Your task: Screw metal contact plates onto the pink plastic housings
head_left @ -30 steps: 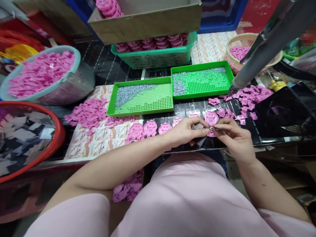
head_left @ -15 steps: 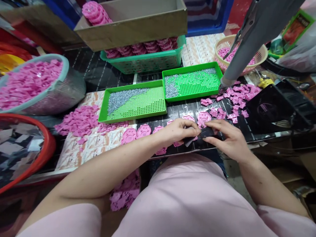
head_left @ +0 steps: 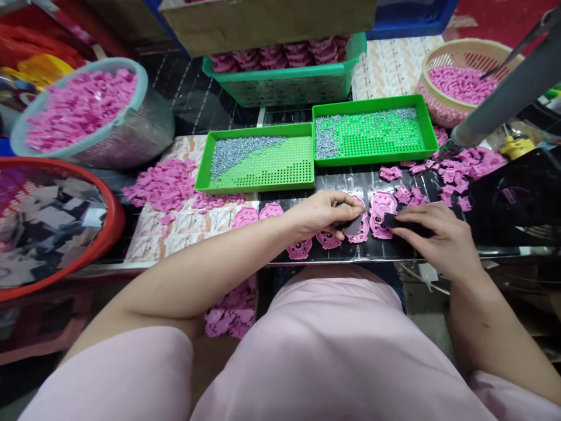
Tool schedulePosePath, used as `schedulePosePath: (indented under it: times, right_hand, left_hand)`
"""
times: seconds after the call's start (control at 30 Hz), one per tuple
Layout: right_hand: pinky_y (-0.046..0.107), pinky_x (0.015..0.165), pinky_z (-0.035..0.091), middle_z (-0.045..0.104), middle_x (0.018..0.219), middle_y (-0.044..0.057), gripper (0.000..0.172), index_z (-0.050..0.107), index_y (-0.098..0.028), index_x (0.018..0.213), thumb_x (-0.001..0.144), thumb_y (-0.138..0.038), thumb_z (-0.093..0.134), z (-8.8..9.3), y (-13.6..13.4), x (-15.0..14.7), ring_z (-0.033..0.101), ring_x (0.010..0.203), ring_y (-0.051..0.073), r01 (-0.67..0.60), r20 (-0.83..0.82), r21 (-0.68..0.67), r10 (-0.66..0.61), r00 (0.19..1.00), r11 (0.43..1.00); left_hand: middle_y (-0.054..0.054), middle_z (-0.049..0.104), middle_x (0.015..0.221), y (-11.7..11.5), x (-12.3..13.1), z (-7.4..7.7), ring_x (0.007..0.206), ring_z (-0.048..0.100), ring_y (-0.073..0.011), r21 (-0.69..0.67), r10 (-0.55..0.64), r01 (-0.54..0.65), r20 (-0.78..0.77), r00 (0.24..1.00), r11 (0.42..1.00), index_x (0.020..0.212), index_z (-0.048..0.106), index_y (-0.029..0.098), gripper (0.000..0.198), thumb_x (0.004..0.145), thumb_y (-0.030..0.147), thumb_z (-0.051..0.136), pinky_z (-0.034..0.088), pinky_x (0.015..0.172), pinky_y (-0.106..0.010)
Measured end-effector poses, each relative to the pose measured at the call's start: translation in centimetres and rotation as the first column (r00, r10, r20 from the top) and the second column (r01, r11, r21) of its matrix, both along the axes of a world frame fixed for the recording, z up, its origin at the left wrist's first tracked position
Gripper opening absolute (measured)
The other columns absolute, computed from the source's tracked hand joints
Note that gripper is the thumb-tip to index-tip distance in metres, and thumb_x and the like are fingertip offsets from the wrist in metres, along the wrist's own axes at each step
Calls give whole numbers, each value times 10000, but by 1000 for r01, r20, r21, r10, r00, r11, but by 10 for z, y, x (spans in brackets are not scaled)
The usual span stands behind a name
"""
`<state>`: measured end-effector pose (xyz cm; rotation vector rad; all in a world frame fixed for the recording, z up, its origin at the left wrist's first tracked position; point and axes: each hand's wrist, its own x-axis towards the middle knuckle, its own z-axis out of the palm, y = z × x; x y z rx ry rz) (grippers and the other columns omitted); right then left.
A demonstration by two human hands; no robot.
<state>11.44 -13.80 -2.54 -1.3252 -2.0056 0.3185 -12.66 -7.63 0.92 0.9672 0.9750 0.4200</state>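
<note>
The right hand (head_left: 440, 234) pinches a small dark square of thin sheet material (head_left: 388, 220) between thumb and fingertips, its free edge over a rounded pink plastic plate (head_left: 383, 204). This plate lies just on the person's side of the bright green perforated plastic tray (head_left: 377, 159), below the tray's front wall. To handle the square well, a light grip on its outer edge seems best, leaving the far edge free to line up with the plate's features; squeezing harder could bend it. Keeping it level with the plate face should help, and a nudge from the hand's heel could shove the plate askew.

The left hand (head_left: 322, 210), to the left of that pinch and also on the person's side of the tray, grasps flat dark sheet material (head_left: 352, 227) in curled fingers, above a second pink plate (head_left: 362, 235); I cannot tell how many layers it holds. Its forearm slants in from the lower left, the wrist nearly straight. The right forearm rises from the lower right, the hand turned inward with its fingers pointing left.
</note>
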Motion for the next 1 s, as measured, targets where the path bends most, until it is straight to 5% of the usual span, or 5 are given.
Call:
schedulePosePath:
  times: [0.17,0.43,0.63,0.8,1.0]
  right_hand:
    - [411,867,491,710,993,41,169,719,-238,947,798,-318,701,-2,5,-4,620,932,209,-29,136,20,26,990,999]
    - [316,770,527,709,892,35,173,659,-210,945,814,-319,685,23,-2,-44,660,834,171,-116,4,-18,116,993,993]
    - [253,656,528,710,818,-12,99,680,-251,930,833,-260,659,15,-5,-44,637,657,115,80,-121,-89,-91,988,993]
    - [274,811,545,717,948,20,276,660,-261,1059,817,-131,647,11,-2,-45,681,843,150,-44,44,201,35,998,979]
    - [288,750,551,695,903,44,347,620,-256,1131,805,-140,637,11,-2,-58,665,815,162,-106,205,386,27,978,916]
  left_hand:
    - [36,577,652,-1,-4,2,556,562,-56,-76,47,-46,5,999,996,1066,667,117,334,743,81,743,557,518,-206]
    - [19,630,650,-9,-1,3,543,637,-97,-9,64,-63,57,996,998,1090,640,102,326,773,45,689,571,509,-226]
    - [-52,680,771,-8,-19,2,752,708,-175,-53,167,-163,94,981,985,1020,624,107,260,781,108,725,577,546,-236]
    - [21,582,599,-12,-28,3,503,594,-84,-104,35,-28,68,997,994,868,615,106,268,756,279,786,453,408,-151]
    - [35,534,544,-22,-15,2,445,520,-57,24,-116,115,31,993,993,733,607,130,448,723,557,745,345,347,-126]
